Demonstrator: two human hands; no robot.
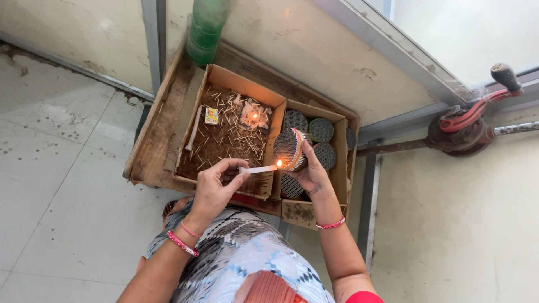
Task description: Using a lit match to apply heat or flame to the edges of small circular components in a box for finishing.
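While its fingers pinch a thin white candle (259,169) with a flame at the tip, the left hand (216,185) hovers over the near edge of a cardboard box (224,76). Just beside that flame, the right hand (310,171) is closed around a round bundle of sticks (289,149), its flat end turned toward the candle. Loose matchsticks (236,137), a small matchbox (211,116) and a second small flame (255,116) lie in the first box. More round bundles (321,129) fill the neighbouring box. Both boxes rest on a wooden tray (151,140), with a green bottle (206,28) behind.
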